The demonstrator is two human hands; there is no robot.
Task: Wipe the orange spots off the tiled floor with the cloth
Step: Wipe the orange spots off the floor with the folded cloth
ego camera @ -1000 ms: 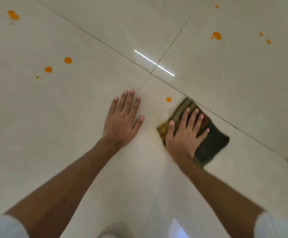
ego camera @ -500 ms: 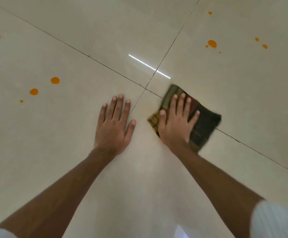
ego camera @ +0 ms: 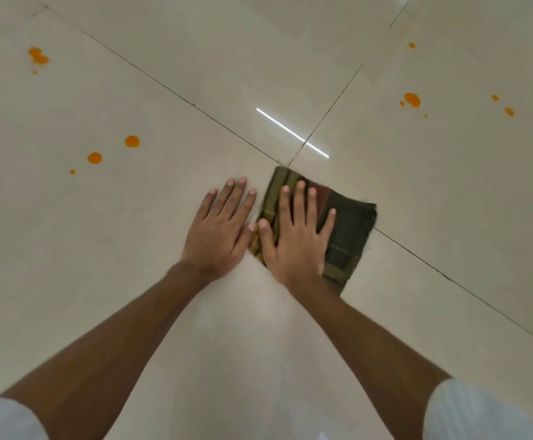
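Note:
A folded dark green and brown cloth lies on the pale tiled floor, just below where the tile joints cross. My right hand presses flat on the cloth's left half, fingers spread. My left hand rests flat on the bare tile beside it, thumb almost touching the right thumb. Two round orange spots and a smaller drop sit to the left of the hands. A larger orange smear is at the far left. More orange spots dot the tile at the upper right.
Dark grout lines cross in an X just above the cloth. A bright strip of reflected light lies on the glossy tile near the crossing. White sleeves show at the bottom corners.
My right hand has slid the cloth up and left over the small orange spot near the joint crossing, which no longer shows. The cloth now sits close to my left hand.

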